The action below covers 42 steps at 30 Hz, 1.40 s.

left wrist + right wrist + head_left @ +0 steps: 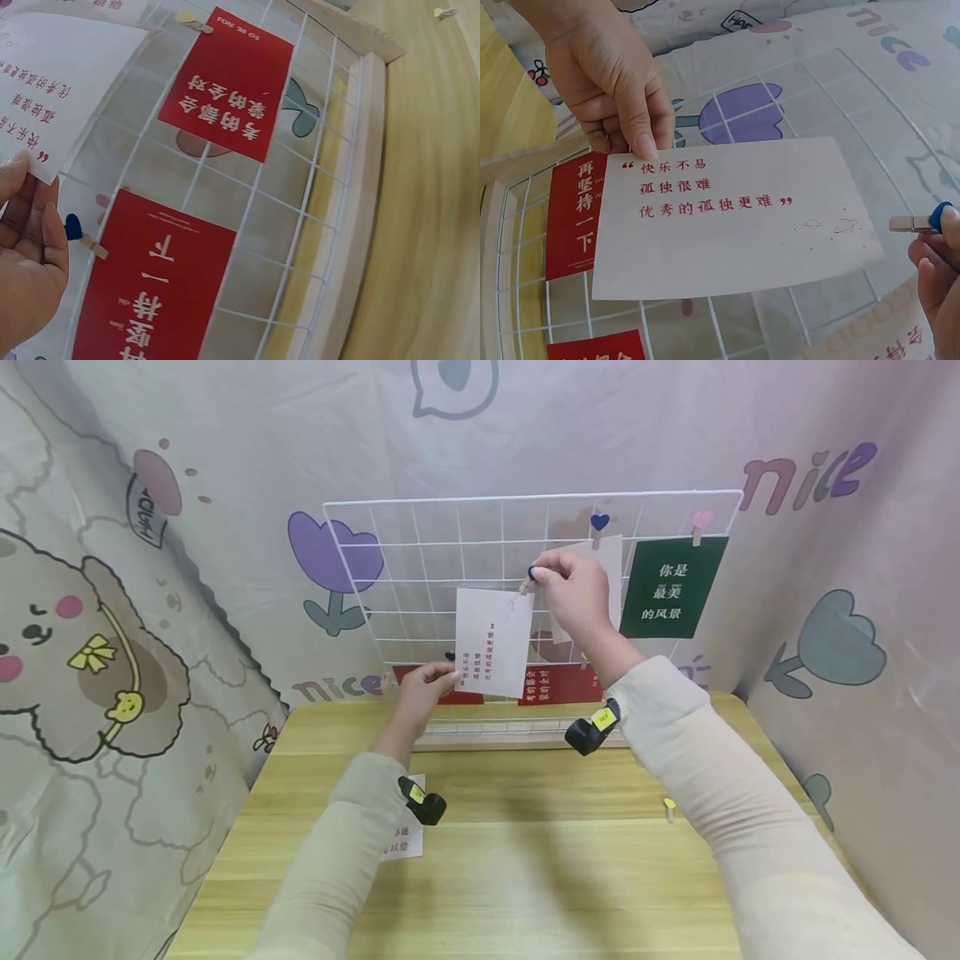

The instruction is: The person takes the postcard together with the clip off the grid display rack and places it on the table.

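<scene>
A white card point(491, 639) with red lettering is held up in front of the wire grid. My left hand point(418, 697) pinches its lower left corner in the head view; thumb and fingertips grip the lettered end in the right wrist view point(607, 82). My right hand point(579, 593) pinches a small wooden clothespin point(909, 223) with a dark blue heart. The clothespin's tip points at the card's far end, a small gap from its edge in the right wrist view.
The white wire grid point(438, 543) stands in a wooden base point(491, 741). Clothespins hold a green card point(675, 589), another white card point(612, 572) and two red cards point(232, 82) on it. A white card point(408, 839) and a yellow-heart clothespin point(670, 810) lie on the table point(510, 877).
</scene>
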### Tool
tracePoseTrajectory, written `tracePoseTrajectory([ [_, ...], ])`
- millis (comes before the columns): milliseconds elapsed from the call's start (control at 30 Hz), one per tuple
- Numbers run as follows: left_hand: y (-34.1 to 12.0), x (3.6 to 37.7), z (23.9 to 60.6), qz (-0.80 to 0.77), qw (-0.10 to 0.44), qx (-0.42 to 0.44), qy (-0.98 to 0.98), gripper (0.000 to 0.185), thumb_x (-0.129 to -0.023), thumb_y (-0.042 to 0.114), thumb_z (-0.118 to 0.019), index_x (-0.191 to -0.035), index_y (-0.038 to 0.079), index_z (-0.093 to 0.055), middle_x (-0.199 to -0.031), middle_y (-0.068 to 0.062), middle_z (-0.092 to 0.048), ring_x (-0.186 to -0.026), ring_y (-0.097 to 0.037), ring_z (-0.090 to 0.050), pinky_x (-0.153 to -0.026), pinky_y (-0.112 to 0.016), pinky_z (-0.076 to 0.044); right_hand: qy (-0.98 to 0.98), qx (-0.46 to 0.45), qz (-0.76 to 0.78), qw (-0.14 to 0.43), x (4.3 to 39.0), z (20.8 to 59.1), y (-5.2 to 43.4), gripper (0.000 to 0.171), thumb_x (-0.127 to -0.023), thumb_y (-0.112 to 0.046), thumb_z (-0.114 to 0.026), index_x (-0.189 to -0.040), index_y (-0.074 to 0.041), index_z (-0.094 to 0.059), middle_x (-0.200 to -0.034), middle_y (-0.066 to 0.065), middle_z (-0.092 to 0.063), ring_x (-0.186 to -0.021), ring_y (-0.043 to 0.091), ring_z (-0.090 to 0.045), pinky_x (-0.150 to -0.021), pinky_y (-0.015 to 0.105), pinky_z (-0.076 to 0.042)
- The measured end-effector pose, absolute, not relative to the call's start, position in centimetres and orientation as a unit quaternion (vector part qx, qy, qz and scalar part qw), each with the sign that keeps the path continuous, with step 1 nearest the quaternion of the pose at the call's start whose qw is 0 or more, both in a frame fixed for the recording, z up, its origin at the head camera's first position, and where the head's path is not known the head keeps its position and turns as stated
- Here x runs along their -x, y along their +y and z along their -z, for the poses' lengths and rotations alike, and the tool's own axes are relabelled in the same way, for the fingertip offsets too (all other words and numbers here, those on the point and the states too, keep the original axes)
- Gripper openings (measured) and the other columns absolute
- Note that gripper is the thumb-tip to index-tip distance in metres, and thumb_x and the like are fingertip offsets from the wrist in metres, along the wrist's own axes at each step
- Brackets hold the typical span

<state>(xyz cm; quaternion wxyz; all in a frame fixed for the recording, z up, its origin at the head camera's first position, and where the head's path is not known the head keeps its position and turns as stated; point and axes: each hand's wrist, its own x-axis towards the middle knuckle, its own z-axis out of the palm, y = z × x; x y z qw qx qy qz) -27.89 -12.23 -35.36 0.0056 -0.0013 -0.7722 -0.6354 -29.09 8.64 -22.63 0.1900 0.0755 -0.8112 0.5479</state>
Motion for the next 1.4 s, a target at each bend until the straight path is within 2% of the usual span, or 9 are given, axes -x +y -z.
tracePoseTrajectory([
  [233,-12.1,27.5,36.4,0.628,0.009,0.001,-0.778,0.025,-0.082,0.022,-0.059,-0.101,0.006,-0.059,-0.101,-0.007,-0.057,-0.095,-0.02,-0.05,-0.087,-0.038,-0.037,-0.809,-0.051,-0.559,0.173,28.9,23.7,9.3,0.016,-0.084,-0.013,-0.057,-0.096,-0.004,-0.062,-0.087,0.007,-0.06,-0.082,0.012,-0.053,-0.066,0.021,-0.041],
  [567,-12.5,26.4,37.8,0.616,-0.008,-0.022,-0.788,0.024,-0.082,0.027,-0.058,-0.101,0.012,-0.059,-0.097,-0.004,-0.057,-0.093,-0.019,-0.051,-0.084,-0.036,-0.039,-0.798,-0.051,-0.579,0.158,28.4,26.0,10.2,0.015,-0.083,-0.011,-0.057,-0.096,-0.003,-0.062,-0.09,0.007,-0.06,-0.084,0.014,-0.054,-0.074,0.025,-0.041],
  [867,-12.5,25.8,39.6,0.622,0.001,-0.025,-0.782,0.02,-0.082,0.016,-0.058,-0.098,0.003,-0.06,-0.089,-0.008,-0.058,-0.085,-0.02,-0.052,-0.081,-0.034,-0.042,-0.802,-0.034,-0.578,0.148,28.1,28.0,10.8,0.015,-0.083,-0.01,-0.057,-0.094,-0.001,-0.062,-0.087,0.01,-0.061,-0.081,0.015,-0.054,-0.067,0.022,-0.043],
  [1033,-12.4,25.4,40.3,0.639,0.003,-0.021,-0.769,0.02,-0.082,0.012,-0.058,-0.097,-0.001,-0.059,-0.088,-0.009,-0.057,-0.083,-0.02,-0.052,-0.081,-0.033,-0.043,-0.812,-0.036,-0.563,0.146,27.7,28.9,11.1,0.017,-0.083,-0.011,-0.057,-0.096,-0.001,-0.062,-0.095,0.01,-0.06,-0.085,0.016,-0.052,-0.069,0.023,-0.042],
  [1133,-12.4,25.1,40.6,0.641,0.002,-0.024,-0.767,0.021,-0.082,0.012,-0.058,-0.099,-0.001,-0.059,-0.089,-0.009,-0.057,-0.083,-0.019,-0.052,-0.081,-0.033,-0.043,-0.815,-0.037,-0.56,0.141,27.5,29.5,11.3,0.016,-0.083,-0.01,-0.057,-0.096,-0.001,-0.062,-0.097,0.009,-0.059,-0.084,0.017,-0.052,-0.069,0.024,-0.041],
  [1400,-12.6,24.7,41.8,0.64,0.005,-0.023,-0.768,0.022,-0.082,0.011,-0.058,-0.098,-0.003,-0.059,-0.086,-0.008,-0.057,-0.081,-0.017,-0.051,-0.078,-0.031,-0.043,-0.819,-0.032,-0.556,0.14,27.6,31.4,12.3,0.015,-0.083,-0.008,-0.057,-0.094,0.002,-0.061,-0.091,0.013,-0.061,-0.077,0.014,-0.052,-0.066,0.02,-0.043],
])
